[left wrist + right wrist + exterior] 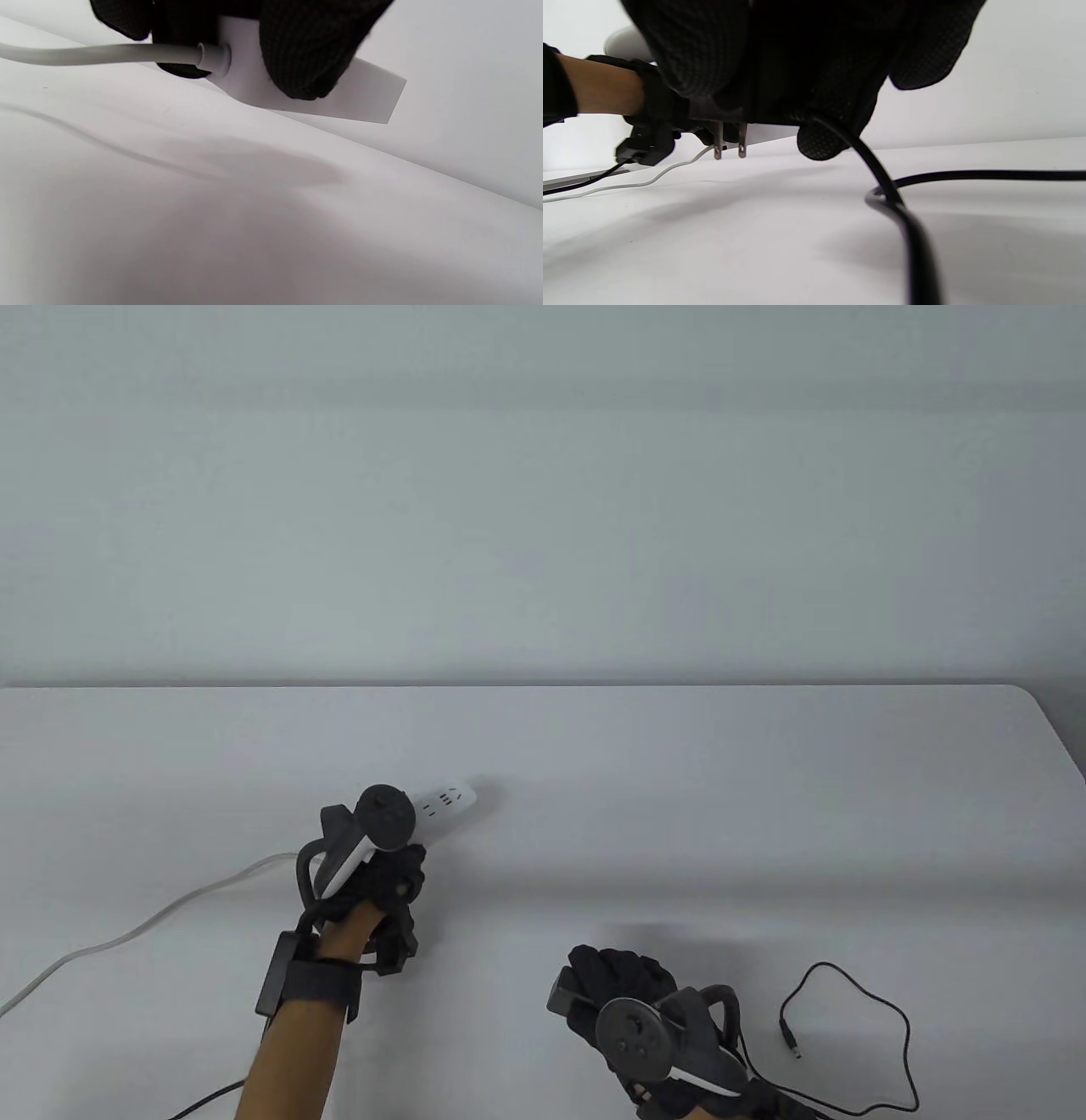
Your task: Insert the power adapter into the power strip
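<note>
A white power strip (443, 800) lies on the white table (764, 814), its sockets facing up. My left hand (386, 882) grips its near end, where the white cord (153, 920) leaves; in the left wrist view my fingers (305, 51) wrap the strip (360, 95), lifted a little off the table. My right hand (624, 993) holds the black power adapter (721, 114) above the table at the front, its two metal prongs (729, 144) pointing down. In the table view the adapter is hidden under my hand. Its black cable (891, 1027) trails to the right.
The black cable loops on the table at the front right and ends in a small barrel plug (791, 1040). The white cord runs off the left edge. A dark cable (204, 1099) lies by my left forearm. The table's far edge meets a pale wall.
</note>
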The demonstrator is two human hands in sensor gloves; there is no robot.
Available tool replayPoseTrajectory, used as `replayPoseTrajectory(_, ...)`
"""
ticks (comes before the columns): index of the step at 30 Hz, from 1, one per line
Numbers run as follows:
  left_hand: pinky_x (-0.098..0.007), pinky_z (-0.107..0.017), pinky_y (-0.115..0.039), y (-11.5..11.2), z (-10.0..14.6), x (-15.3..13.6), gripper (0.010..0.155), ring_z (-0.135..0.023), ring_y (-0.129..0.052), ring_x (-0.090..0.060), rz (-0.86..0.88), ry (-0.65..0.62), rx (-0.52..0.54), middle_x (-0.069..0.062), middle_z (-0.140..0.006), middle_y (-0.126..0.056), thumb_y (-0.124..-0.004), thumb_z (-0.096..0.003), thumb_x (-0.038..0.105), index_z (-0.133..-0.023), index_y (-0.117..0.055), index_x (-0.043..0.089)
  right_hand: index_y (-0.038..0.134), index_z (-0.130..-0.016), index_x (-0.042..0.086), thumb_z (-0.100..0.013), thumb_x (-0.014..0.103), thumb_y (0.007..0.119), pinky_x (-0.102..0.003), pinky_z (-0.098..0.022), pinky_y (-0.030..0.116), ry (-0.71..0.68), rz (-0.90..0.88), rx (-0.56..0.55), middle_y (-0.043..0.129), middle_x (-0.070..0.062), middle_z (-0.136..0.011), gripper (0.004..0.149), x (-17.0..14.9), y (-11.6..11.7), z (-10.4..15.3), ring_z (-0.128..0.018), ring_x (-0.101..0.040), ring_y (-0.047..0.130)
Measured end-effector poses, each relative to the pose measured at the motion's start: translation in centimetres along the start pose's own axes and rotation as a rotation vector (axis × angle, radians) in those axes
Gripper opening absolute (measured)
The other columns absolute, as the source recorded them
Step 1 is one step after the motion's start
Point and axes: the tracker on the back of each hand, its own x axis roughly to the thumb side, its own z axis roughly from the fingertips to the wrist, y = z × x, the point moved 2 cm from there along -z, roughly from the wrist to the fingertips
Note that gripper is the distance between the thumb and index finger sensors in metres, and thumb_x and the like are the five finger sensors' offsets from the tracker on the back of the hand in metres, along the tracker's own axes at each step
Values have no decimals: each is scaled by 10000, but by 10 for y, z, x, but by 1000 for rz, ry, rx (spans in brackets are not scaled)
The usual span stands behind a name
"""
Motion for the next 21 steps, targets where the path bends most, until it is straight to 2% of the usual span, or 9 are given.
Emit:
replayPoseTrajectory(9, -602, -742, -612, -17, 57, 24, 760, -903, -799, -414, 31, -93, -69, -176, -1141, -607, -873, -435, 311, -1093, -514, 184, 690, -1008, 70, -453, 423, 818, -582, -642, 757, 1, -10, -11, 789, -174, -884, 670, -3, -2, 0, -698, -203, 1039)
replayPoseTrajectory(21, -606, -742, -610, -59, 105, 53, 757, -909, -797, -415, -5, -216, -196, -149, -1142, -617, -889, -429, 302, -1089, -531, 205, 690, -1011, 79, -451, 424, 820, -586, -644, 753, -14, -23, -16, 787, -167, -890, 670, -2, -2, 1, -700, -206, 1036)
